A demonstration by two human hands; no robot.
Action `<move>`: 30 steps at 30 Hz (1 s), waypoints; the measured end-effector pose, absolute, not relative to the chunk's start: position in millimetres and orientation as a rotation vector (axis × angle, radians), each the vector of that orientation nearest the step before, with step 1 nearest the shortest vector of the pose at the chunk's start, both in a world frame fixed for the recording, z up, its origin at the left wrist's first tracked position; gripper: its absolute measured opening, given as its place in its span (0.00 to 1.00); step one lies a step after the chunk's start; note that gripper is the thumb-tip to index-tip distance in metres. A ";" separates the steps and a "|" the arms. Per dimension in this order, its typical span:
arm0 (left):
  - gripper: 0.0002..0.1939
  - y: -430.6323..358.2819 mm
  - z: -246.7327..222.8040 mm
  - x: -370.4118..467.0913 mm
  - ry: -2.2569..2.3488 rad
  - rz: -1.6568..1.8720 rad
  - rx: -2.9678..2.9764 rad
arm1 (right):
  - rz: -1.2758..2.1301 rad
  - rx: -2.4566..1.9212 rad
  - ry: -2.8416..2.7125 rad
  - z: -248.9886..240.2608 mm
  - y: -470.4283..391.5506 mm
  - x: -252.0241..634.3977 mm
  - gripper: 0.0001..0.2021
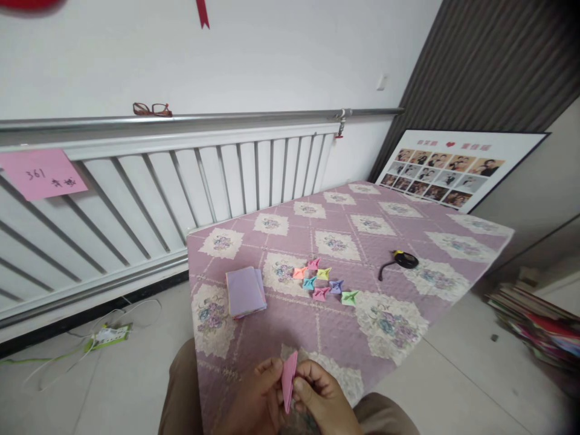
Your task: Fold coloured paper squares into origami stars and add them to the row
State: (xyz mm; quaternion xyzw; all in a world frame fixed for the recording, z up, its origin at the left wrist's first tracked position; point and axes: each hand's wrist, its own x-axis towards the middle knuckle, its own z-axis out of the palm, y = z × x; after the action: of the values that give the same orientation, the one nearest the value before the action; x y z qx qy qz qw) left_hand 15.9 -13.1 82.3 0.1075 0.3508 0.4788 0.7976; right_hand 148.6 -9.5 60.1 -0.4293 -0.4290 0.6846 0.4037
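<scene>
Standing folded: seven small multicoloured paper shapes (336,286) on the purple floral tablecloth (294,324) | Seemingly part-folded: flat pink paper piece (289,382), pinched between my left hand (263,389) and right hand (325,396) | Looking unfolded: lavender-topped rectangular paper stack (244,291)

Looking like a room in a home. Showing this through a flowered tablecloth (281,326), a white radiator (208,181) and a board of couple photos (437,172) with a red heart (450,144). Suggesting the same with eyeglasses (153,111) on a metal pipe (254,115), a power strip (109,336) and a tiled floor (136,386), plus stacked papers or books (539,323).
</scene>
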 end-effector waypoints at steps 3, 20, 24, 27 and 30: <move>0.23 -13.5 79.5 14.9 0.721 1.025 0.202 | 1.760 -1.089 -1.044 60.9 -10.0 147.5 0.21; 0.20 -17.4 74.8 7.7 0.731 0.987 0.118 | 1.285 -1.207 -1.246 64.7 -13.5 138.4 0.13; 0.20 -17.9 71.9 9.8 0.733 1.013 0.110 | 1.109 -1.217 -1.531 77.2 -16.6 140.3 0.09; 0.20 -17.4 69.7 10.5 0.709 1.023 0.112 | 0.982 -1.200 -1.702 85.0 -16.7 143.6 0.09; 0.19 -16.5 69.0 10.3 0.698 1.012 0.100 | 0.905 -1.138 -1.866 87.9 -13.8 149.2 0.11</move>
State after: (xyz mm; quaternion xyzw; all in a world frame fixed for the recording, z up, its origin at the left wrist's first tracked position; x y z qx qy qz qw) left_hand 10.3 -16.5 69.0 0.0467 0.3271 0.4745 0.8159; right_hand 149.2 -13.8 87.9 -0.4453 -0.7301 0.3540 0.3785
